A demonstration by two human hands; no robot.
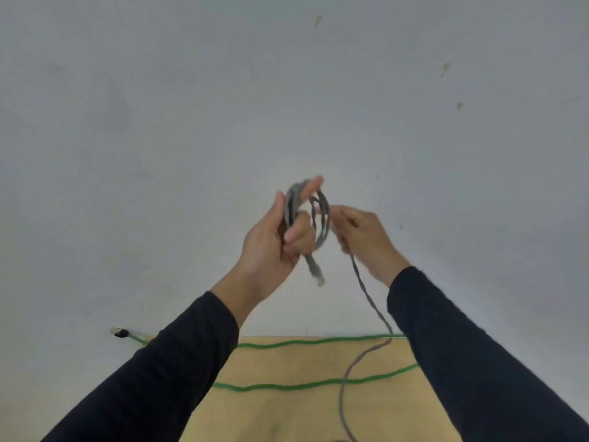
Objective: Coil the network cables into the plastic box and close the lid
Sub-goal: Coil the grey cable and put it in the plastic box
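Observation:
My left hand (274,244) is raised in front of the wall and grips a small bundle of loops of the grey network cable (323,224); one plug end (317,272) dangles below the fist. My right hand (363,234) pinches the same grey cable just right of the loops. From there the cable's free length (366,295) hangs down to the table and runs off the bottom edge. A green network cable (287,386) lies in two long runs across the table, its black plug (120,332) sticking out past the left edge. No plastic box is in view.
A light wooden table (287,419) fills the lower middle, against a plain grey-white wall (223,106) with a few small marks. Both dark sleeves cover the table's left and right sides.

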